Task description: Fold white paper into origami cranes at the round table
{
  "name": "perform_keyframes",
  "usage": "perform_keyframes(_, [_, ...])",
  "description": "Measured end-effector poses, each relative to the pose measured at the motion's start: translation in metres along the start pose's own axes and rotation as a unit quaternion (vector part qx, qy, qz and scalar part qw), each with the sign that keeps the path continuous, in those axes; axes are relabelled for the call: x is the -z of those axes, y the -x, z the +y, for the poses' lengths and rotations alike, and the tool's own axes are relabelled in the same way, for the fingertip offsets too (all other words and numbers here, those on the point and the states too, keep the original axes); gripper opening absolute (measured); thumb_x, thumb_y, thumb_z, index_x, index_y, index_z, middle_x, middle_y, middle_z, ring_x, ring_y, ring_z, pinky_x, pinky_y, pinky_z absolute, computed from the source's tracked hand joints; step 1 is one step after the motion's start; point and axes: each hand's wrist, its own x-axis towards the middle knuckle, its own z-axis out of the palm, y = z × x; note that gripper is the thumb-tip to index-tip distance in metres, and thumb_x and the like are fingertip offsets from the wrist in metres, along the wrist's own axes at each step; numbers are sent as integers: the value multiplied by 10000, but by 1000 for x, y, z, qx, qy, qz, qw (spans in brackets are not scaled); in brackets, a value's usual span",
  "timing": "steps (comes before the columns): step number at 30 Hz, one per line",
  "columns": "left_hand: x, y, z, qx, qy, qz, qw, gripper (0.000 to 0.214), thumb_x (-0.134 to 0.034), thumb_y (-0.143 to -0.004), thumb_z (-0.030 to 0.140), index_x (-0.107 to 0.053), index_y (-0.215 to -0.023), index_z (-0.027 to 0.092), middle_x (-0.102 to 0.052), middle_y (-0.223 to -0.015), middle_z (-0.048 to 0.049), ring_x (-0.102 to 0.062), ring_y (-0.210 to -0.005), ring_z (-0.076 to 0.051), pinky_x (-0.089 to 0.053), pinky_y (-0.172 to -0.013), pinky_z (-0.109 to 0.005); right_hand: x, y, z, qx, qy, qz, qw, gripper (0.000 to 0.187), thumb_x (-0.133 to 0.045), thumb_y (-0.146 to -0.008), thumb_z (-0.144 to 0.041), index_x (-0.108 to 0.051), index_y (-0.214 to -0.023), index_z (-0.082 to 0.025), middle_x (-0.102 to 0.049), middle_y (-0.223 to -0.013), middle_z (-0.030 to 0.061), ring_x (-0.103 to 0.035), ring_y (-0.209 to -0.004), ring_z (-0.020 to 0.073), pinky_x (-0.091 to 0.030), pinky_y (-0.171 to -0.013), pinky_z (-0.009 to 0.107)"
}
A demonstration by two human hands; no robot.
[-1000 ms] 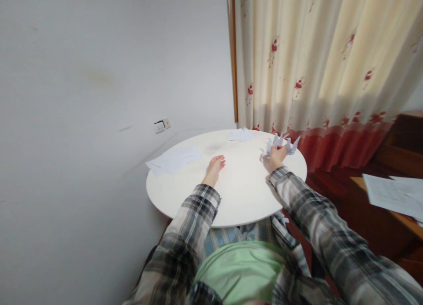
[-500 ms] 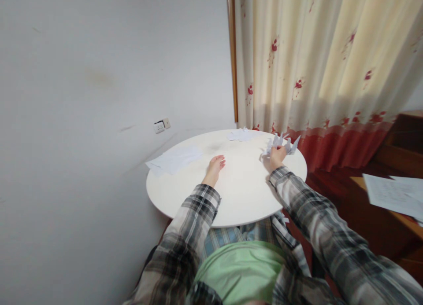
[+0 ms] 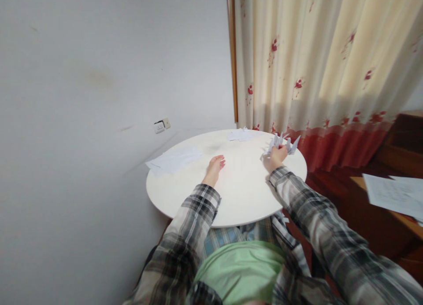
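Observation:
My right hand (image 3: 278, 157) is at the right side of the round white table (image 3: 241, 186), fingers pinched among several folded white paper cranes (image 3: 293, 146) that stand close together with pointed tips up. One crane seems to be between the fingertips, though the hand partly hides it. Over the middle of the table, my left hand (image 3: 215, 167) is loosely curved with its fingers apart and nothing in it. Nearest to that hand, on the left, lies a spread of white paper sheets (image 3: 175, 159).
A smaller pile of white paper (image 3: 240, 134) lies at the table's far edge. Behind it hangs a flowered curtain (image 3: 297, 54). The wall with a socket (image 3: 159, 127) borders the left. Printed sheets (image 3: 393, 192) rest on a wooden surface at the right.

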Motion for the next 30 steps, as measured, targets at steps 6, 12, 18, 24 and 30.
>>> perform_keyframes(6, [-3, -3, -4, -2, 5, 4, 1000, 87, -621, -686, 132, -569, -751, 156, -613, -839, -43, -557, -677, -83, -433, -711, -236, 5, 8, -21, 42, 39, 83, 995, 309, -491, -731, -207, -463, -1036, -162, -473, -1100, 129, -392, -1148, 288, -288, -996, 507])
perform_keyframes(12, [-5, -7, -9, -11, -3, 0, 1000, 121, -642, -664, 159, -562, -754, 164, -605, -838, -43, -560, -692, -92, -435, -726, -251, 9, 17, -32, 164, 59, 22, 984, 380, -450, -746, -183, -421, -1123, -150, -460, -1152, 147, -376, -1157, 283, -282, -994, 513])
perform_keyframes(18, [0, -16, -10, -89, -162, 78, 980, 65, -556, -725, 151, -561, -777, 189, -608, -857, -59, -569, -811, -155, -433, -795, -296, -4, 41, -34, 329, 28, -166, 929, 397, -423, -777, -185, -460, -1169, -133, -518, -1135, 137, -444, -1120, 243, -340, -994, 454])
perform_keyframes(24, [15, -20, -6, -229, -489, 133, 831, 317, -487, -757, 113, -550, -1063, 169, -577, -1145, -100, -492, -1128, -207, -341, -1000, -333, -19, 69, -22, 401, 230, -461, 757, 382, -490, -851, -350, -536, -1165, -138, -529, -1261, 148, -440, -1218, 232, -325, -1036, 381])
perform_keyframes(30, [35, -20, -9, -196, -662, 224, 688, 566, -487, -760, 192, -383, -1314, 145, -395, -1391, -147, -313, -1306, -270, -266, -1054, -422, -15, 61, -3, 397, 306, -503, 704, 409, -367, -919, -418, -541, -1199, -176, -526, -1298, 111, -422, -1262, 198, -315, -1050, 350])
